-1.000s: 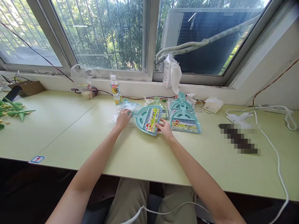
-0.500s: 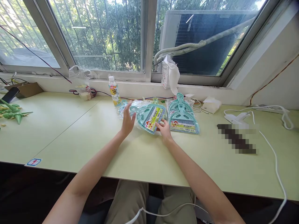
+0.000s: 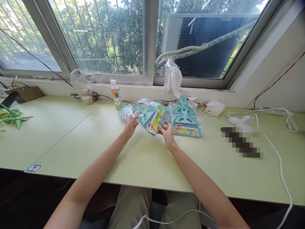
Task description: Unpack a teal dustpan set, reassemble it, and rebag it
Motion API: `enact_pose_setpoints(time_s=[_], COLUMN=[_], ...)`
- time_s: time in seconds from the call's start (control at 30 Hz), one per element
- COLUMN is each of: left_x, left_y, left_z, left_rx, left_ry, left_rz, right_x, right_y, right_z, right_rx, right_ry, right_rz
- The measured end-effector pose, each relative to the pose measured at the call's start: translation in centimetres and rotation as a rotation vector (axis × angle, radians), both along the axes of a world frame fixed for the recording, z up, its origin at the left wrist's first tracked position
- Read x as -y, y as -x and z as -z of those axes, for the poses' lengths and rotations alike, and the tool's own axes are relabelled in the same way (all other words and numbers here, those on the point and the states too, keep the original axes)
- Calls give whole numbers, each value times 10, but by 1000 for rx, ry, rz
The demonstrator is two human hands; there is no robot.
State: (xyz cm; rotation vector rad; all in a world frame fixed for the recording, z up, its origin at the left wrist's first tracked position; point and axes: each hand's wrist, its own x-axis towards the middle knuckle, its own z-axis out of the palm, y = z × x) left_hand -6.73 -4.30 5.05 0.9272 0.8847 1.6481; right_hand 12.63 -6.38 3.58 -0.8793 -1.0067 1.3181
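A teal dustpan set (image 3: 155, 120) in clear wrap, w/ a bristled brush & a yellow-green label, is held tilted at the back-mid part of the pale green table (image 3: 71, 152), btwn both hands; its handle is pointed L, its wide end R. The lower R edge is pinched by the R hand (image 3: 167, 134), thumb in front, fingers partly hidden behind. The wrap just below the handle is met by the L hand (image 3: 130, 126), fingers bent; whether it's pinched or only touched can't be told. Just R of the held set, a stack of like sets (image 3: 187, 122) is laid overlapping, w/ the front label exposed. More wrapped stuff (image 3: 125, 112) is seen behind the L hand, partly covered, next to a white-capped bottle (image 3: 116, 94). Approx. behind the stack, a tissue pack (image 3: 172, 77) is placed by the window
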Motion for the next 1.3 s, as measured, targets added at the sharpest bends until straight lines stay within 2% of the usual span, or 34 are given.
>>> enact_pose_setpoints(time_s=[0.2,0.33,0.53,0.9,1.17,1.3], left_x=[16,20,22,25,25,24], left_y=[-23,-35,-37,-38,-36,-36], left_z=[8,16,16,14,11,14], left_rx=[-58,-28,-72,-118,-88,-82], left_ry=[-28,-21,-1,7,41,22], left_rz=[72,192,374,325,222,212], right_x=[2,0,3,-1,4,2], right_y=[2,3,3,8,7,8], right_z=[1,4,3,9,2,4], right_rx=[-5,-51,-119,-155,-55,6], right_ry=[-11,10,9,97,50,-7], right_rz=[21,68,86,163,-6,10])
